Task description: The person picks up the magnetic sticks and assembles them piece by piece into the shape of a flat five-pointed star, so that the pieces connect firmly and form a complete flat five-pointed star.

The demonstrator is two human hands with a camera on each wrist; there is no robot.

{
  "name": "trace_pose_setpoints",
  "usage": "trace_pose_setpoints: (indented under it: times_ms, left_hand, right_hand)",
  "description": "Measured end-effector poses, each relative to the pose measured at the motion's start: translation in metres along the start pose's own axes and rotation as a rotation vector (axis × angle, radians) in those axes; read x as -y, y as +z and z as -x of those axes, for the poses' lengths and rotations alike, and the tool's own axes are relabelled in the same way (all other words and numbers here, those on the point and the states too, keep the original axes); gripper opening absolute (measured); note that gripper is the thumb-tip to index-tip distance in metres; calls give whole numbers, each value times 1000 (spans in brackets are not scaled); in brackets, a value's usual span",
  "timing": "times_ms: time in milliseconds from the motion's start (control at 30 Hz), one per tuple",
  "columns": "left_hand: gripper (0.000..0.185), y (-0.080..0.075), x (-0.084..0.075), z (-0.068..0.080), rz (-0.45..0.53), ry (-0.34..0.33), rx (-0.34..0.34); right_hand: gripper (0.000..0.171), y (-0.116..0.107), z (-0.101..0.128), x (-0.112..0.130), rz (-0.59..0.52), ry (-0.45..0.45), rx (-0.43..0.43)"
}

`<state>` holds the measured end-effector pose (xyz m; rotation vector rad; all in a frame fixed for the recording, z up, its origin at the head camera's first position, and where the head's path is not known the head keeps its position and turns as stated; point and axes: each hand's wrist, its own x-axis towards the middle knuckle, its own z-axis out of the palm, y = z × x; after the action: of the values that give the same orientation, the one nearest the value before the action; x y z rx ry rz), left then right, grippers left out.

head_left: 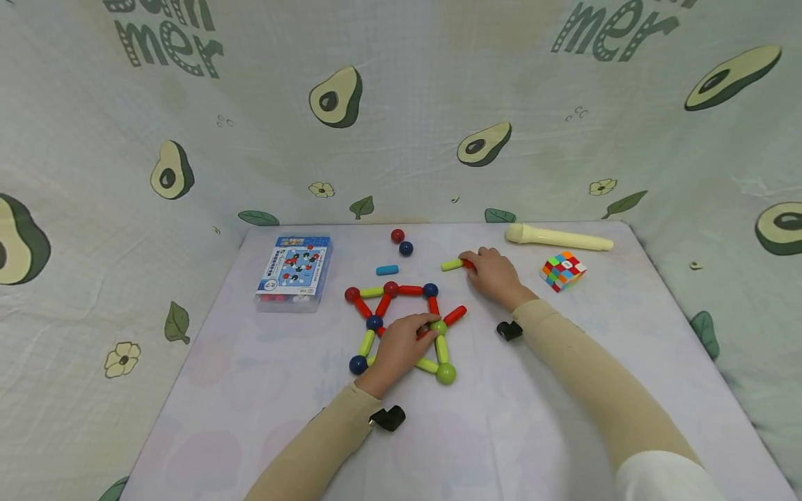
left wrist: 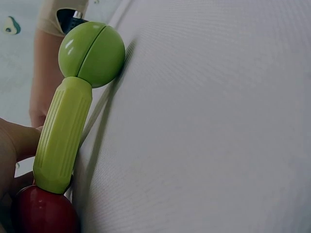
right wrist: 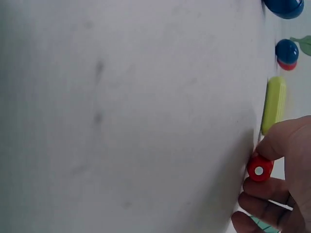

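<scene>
Nearest, left hand (head_left: 401, 346) resting on the stick-and-ball figure (head_left: 401, 320) at table (head_left: 250, 390) centre, fingers curled over a green stick (left wrist: 60, 141) near the green ball (left wrist: 91, 54). Farther back, right hand (head_left: 495, 275) pinching a red stick (right wrist: 259, 169), just beside a loose green stick (head_left: 451, 264). Beyond, cube (head_left: 562, 271) and box (head_left: 294, 271).

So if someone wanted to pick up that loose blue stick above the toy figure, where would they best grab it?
Probably by the middle of the blue stick, pinching its two long sides from above. It lies flat on the table, left to right, apart from the built figure and the two loose balls, so there is free room on both long sides. Its rounded ends would likely slip.
</scene>
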<state>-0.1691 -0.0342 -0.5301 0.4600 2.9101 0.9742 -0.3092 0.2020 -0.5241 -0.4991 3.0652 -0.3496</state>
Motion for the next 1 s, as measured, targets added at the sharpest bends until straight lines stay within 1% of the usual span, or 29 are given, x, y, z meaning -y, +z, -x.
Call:
trace_pose_setpoints:
  times_ms: [100, 233, 367, 600, 700, 767, 867, 933, 1000]
  left_hand:
    - [35, -1, 0, 0, 7, 7, -2]
    - [34, -2, 0, 0, 26, 22, -6]
    - [33, -2, -1, 1, 40, 25, -8]
    - [34, -2, 1, 1, 30, 22, -10]
    - [34, -1, 2, 2, 24, 30, -3]
    - [34, -1, 2, 2, 20, 31, 6]
    - [35, -2, 2, 3, 12, 27, 23]
    - [35, -2, 1, 4, 6, 24, 31]
    - [35, -1, 1, 4, -2, 22, 38]
  right_hand:
    - [37, 0, 0, -4, 11, 40, 13]
    - [36, -2, 3, -6, -13, 103, 19]
    - [39, -6, 11, -7, -44, 119, 35]
    - [38, -10, 35, -5, -95, 66, 72]
    - [38, -10, 44, -3, -125, 24, 86]
    - [38, -11, 49, 0, -168, -12, 89]
    - [38, -12, 53, 6, -271, -55, 106]
    - [37, -13, 54, 12, -348, -67, 128]
    - [35, -13, 55, 18, -401, -74, 154]
